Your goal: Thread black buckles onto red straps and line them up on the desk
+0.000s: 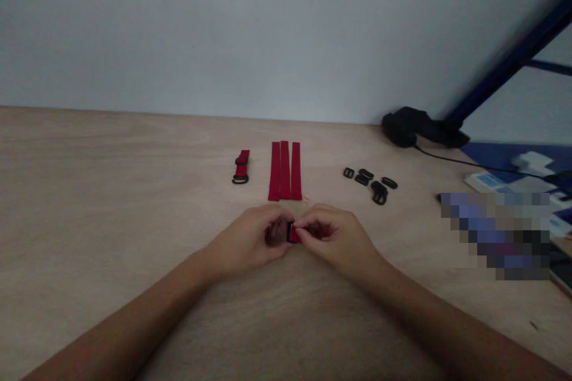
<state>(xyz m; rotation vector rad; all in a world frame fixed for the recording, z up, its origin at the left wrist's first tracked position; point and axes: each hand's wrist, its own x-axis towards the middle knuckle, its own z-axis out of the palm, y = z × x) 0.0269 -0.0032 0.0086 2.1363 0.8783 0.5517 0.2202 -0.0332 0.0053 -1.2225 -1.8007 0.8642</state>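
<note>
My left hand is closed, its thumb and fingers gripping a small black buckle by its left side. From the right, my right hand pinches a red webbing strap that lies against the buckle. Whether the strap passes through the buckle's slot cannot be made out, and most of the strap is hidden by my right fingers. Just beyond my hands, three flat red straps lie side by side. To their left lies a short red strap fitted with a black slider and a hook.
Several loose black buckles and rings are scattered to the right of the straps. A black corded device sits by the wall at the back right. Nearer, a blurred-out object lies at the table's right edge, beside white items.
</note>
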